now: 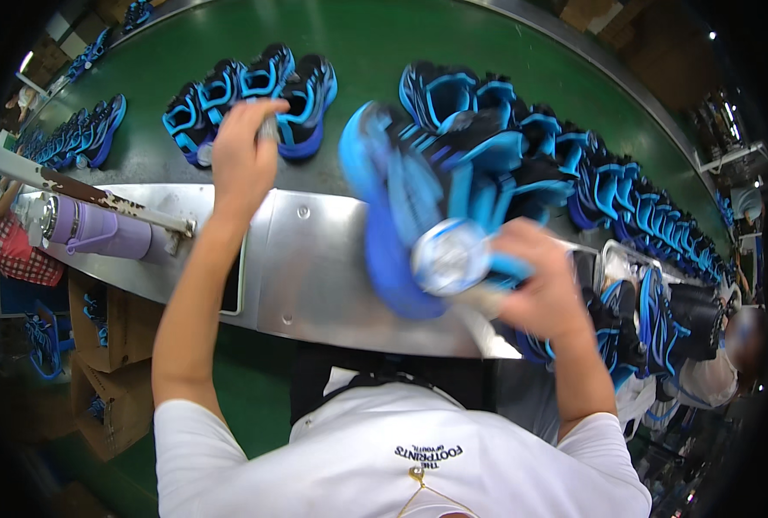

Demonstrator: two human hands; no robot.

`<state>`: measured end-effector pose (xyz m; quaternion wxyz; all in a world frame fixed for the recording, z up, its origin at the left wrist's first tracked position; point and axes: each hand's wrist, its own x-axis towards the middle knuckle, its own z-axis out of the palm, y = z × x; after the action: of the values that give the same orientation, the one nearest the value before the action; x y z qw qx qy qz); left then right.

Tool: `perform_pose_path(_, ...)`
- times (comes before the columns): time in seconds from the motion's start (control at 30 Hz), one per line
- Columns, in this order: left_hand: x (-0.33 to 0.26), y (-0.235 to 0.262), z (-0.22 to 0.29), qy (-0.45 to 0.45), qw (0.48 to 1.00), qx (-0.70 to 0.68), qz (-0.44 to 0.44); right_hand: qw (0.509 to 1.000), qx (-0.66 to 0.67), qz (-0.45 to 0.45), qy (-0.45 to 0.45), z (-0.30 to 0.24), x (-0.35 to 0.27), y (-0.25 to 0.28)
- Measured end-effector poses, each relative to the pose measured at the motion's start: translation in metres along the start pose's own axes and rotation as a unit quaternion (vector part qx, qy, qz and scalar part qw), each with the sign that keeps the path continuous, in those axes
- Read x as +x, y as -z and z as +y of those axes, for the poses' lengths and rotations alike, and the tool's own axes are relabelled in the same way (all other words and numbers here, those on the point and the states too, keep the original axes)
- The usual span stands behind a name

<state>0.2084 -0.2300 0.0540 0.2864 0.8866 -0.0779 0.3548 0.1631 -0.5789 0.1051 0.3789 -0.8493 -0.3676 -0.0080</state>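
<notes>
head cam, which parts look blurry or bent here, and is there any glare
In the head view, the blue shoe in the right hand is smeared by motion blur; the left hand at the parked shoes is sharper. The green belt and metal ledge curve from fisheye. Corners fall dark; mild sheen on the ledge.

Bright overhead light, glare on metal ledge, motion-blurred shoe, dark fisheye-bent rim.

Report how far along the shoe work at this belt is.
Looks done: four shoes lined up on the green belt. In hand: right hand grips a blurred blue shoe; left hand touches the group. Left: a long row of shoes waiting at right.
</notes>
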Motion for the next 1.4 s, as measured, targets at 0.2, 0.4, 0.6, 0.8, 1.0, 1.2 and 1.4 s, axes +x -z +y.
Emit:
perform_pose_path(0.2, -0.134, 0.012, 0.094, 0.108, 0.926, -0.248, -0.265, 0.990, -0.076, -0.112, 0.025, -0.011, -0.071, -0.109)
perform_pose_path(0.4, -0.131, 0.046, 0.112, 0.137, 0.932, -0.173, -0.287, 0.997, 0.052, -0.046, -0.026, -0.025, -0.058, -0.034)
perform_pose_path(0.6, -0.150, 0.014, 0.127, 0.059, 0.980, -0.053, -0.180, 0.991, -0.128, -0.030, 0.034, 0.020, -0.038, -0.073)
perform_pose_path(0.8, -0.145, 0.003, 0.123, 0.048, 0.980, -0.058, -0.182, 0.964, 0.143, 0.047, -0.221, 0.030, -0.013, -0.073)
perform_pose_path(1.0, -0.147, 0.010, 0.119, 0.085, 0.967, -0.124, -0.206, 0.988, 0.022, 0.032, -0.148, -0.006, -0.039, -0.071)
perform_pose_path(1.2, -0.156, -0.002, 0.128, 0.024, 0.983, -0.028, -0.179, 0.990, 0.090, 0.044, -0.102, -0.022, -0.036, -0.075)
perform_pose_path(1.4, -0.154, -0.001, 0.128, -0.089, 0.973, 0.053, -0.206, 0.999, -0.030, 0.003, -0.036, -0.004, -0.069, -0.077)
